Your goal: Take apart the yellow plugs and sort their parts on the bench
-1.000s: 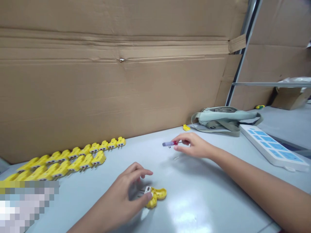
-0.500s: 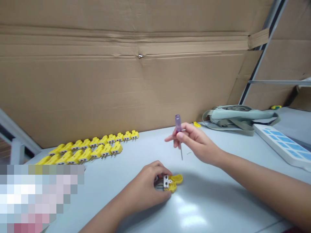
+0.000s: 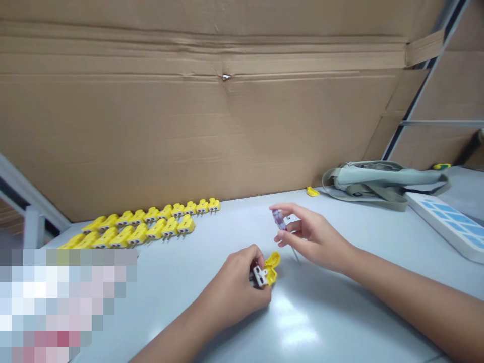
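My left hand (image 3: 236,285) is closed on an opened yellow plug (image 3: 266,269), holding it just off the pale table (image 3: 212,252); a white insert shows inside the plug. My right hand (image 3: 313,234) pinches a small screwdriver (image 3: 282,224) with a clear purple handle. Its thin shaft slants down to the right, close to the plug. The two hands are a short way apart near the table's middle.
Two rows of several yellow plugs (image 3: 151,224) lie at the back left by a tall cardboard wall (image 3: 189,116). One loose yellow part (image 3: 312,191), a grey-green bag (image 3: 381,181) and a white and blue power strip (image 3: 446,219) sit at the right. A blurred patch covers the lower left.
My right hand picked the screwdriver up from the table, turned it upright and lowered it toward the plug. My left hand closed on the plug and tilted it up.
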`<action>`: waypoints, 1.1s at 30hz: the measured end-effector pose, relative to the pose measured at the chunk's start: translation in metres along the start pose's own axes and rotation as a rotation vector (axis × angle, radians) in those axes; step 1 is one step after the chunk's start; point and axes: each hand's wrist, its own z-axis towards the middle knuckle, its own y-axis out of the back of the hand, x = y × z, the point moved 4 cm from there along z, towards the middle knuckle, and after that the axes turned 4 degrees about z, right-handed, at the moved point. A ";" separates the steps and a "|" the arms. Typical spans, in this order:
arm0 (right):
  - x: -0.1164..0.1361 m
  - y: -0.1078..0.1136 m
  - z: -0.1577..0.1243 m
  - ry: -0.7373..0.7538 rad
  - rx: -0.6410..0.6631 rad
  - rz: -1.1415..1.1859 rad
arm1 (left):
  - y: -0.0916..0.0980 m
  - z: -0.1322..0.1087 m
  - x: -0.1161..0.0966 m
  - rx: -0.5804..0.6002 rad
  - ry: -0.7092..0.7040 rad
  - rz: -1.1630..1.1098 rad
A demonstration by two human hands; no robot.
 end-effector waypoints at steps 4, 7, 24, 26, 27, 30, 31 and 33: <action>-0.010 -0.009 -0.003 0.019 0.091 -0.389 | 0.017 0.006 0.010 -0.153 0.084 -0.114; -0.016 -0.021 -0.007 -0.034 0.171 -0.422 | 0.029 0.012 0.020 -0.280 0.172 -0.321; 0.005 -0.038 0.000 0.125 0.097 -0.642 | -0.005 0.003 -0.002 -0.057 0.300 -1.281; 0.005 -0.035 0.002 0.134 0.068 -0.646 | -0.005 0.002 -0.006 -0.063 0.274 -1.256; 0.005 -0.033 0.003 0.129 0.056 -0.624 | -0.004 0.002 -0.008 -0.070 0.256 -1.232; 0.005 -0.030 0.005 0.058 0.092 -0.483 | 0.001 0.005 -0.012 -0.083 0.160 -1.109; 0.004 -0.030 0.006 0.025 0.123 -0.429 | 0.002 0.006 -0.012 -0.073 0.130 -1.041; 0.002 -0.033 0.006 -0.027 0.170 -0.340 | 0.004 0.008 -0.009 -0.043 0.103 -0.865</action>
